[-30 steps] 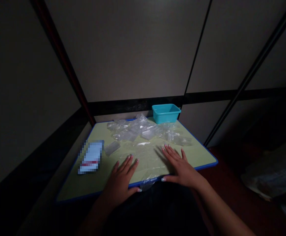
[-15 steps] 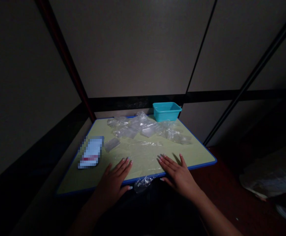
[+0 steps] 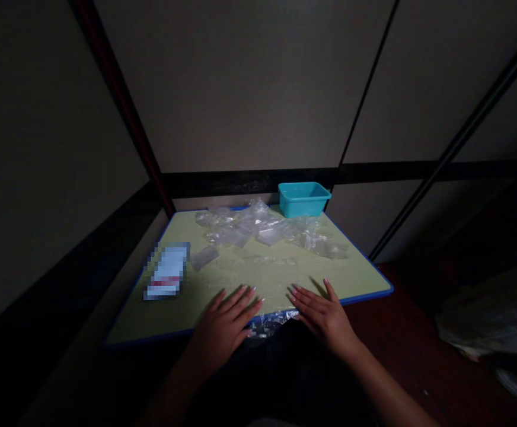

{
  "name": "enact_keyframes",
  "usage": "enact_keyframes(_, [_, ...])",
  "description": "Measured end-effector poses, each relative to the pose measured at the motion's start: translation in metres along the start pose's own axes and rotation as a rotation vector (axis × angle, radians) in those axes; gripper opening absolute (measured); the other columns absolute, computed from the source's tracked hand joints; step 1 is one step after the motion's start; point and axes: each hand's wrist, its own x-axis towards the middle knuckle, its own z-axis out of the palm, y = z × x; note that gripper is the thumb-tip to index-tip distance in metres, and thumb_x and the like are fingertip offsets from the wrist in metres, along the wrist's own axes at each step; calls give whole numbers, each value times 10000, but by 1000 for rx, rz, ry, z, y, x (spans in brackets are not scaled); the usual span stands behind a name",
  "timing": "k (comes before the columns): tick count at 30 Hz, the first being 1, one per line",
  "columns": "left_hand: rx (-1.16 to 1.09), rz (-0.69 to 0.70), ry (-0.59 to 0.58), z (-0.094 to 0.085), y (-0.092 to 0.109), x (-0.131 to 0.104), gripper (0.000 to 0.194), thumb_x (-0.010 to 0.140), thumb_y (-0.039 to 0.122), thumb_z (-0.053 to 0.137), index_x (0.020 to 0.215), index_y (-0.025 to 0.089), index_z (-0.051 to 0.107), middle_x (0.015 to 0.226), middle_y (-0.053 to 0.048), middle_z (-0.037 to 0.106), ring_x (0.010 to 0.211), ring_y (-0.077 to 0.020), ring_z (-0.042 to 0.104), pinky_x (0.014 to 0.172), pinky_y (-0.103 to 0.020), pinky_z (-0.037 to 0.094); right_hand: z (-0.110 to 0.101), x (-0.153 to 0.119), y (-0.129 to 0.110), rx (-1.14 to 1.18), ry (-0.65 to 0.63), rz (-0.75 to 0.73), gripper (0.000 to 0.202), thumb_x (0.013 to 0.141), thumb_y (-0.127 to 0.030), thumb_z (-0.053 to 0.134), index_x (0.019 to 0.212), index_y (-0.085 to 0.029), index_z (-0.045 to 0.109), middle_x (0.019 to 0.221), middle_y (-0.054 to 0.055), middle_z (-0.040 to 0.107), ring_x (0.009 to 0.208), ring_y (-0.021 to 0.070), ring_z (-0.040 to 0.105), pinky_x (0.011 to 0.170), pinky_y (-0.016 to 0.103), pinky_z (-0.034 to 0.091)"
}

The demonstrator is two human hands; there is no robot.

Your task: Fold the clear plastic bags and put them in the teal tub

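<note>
A clear plastic bag lies spread flat at the front of the table, and its crinkled end hangs over the blue edge. On its left side my left hand rests with fingers stretched out, the thumb down by the table edge. My right hand lies flat at the right side of the bag, fingers extended, thumb near the edge. Neither hand grips anything. Behind the flat bag is a loose heap of crumpled clear plastic bags. A small folded piece of clear plastic sits left of the heap.
A turquoise plastic basket stands at the table's back right corner, near the wall. At the left lies a blurred-out flat, pale rectangular object. The yellowish table has a blue rim. Pale material is dimly visible beyond the table at right.
My left hand has slid to the right over the plastic, closer to my right hand. My right hand stays nearly in place. Less of the bag's overhanging end shows.
</note>
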Motion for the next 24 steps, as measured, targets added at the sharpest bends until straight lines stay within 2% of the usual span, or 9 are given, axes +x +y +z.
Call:
enact_keyframes(4, [-59, 40, -23, 0, -1, 4, 547, 910, 220, 489, 1425, 338, 348, 1473, 28, 390, 1361, -182, 350, 1109, -383, 250, 0, 2, 2, 36, 25, -30, 397, 938, -233, 506, 1328, -303, 489, 1188, 35, 664, 1153, 163, 580, 1155, 465, -40])
enact_keyframes(10, [-197, 22, -95, -5, -4, 4, 493, 944, 236, 424, 1410, 386, 364, 1487, 31, 363, 1382, -211, 309, 1101, -431, 284, -5, 5, 6, 51, -56, -48, 382, 927, -239, 517, 1306, -291, 521, 1240, 63, 630, 1220, 196, 524, 1146, 519, 2])
enact_keyframes(14, [-371, -12, -109, -12, -5, 6, 486, 935, 223, 425, 1393, 384, 399, 1493, 22, 346, 1385, -220, 300, 1107, -462, 287, -12, 13, 10, 194, -115, -5, 344, 924, -257, 528, 1263, -302, 563, 1212, 62, 647, 1214, 206, 531, 1141, 538, 40])
enact_keyframes(18, [-634, -60, -55, -22, -8, 12, 418, 935, 229, 408, 1330, 317, 510, 1450, 1, 423, 1357, -194, 359, 1120, -423, 285, -16, 24, 15, 428, -190, 140, 260, 923, -311, 532, 1159, -300, 643, 1140, 56, 689, 1108, 207, 615, 1118, 519, 205])
enact_keyframes(21, [-856, -131, -20, -27, -12, 21, 378, 936, 270, 400, 1264, 265, 588, 1372, -18, 525, 1299, -189, 447, 1106, -393, 319, -17, 35, 20, 573, -193, 256, 235, 912, -367, 540, 1064, -274, 695, 1063, 52, 722, 989, 204, 667, 1060, 473, 329])
enact_keyframes(24, [-1031, -235, 26, -28, -17, 32, 368, 910, 354, 452, 1201, 229, 640, 1285, -33, 604, 1235, -217, 518, 1086, -399, 347, -16, 46, 24, 662, -153, 386, 262, 889, -411, 553, 920, -219, 728, 936, 62, 744, 857, 204, 675, 857, 366, 480])
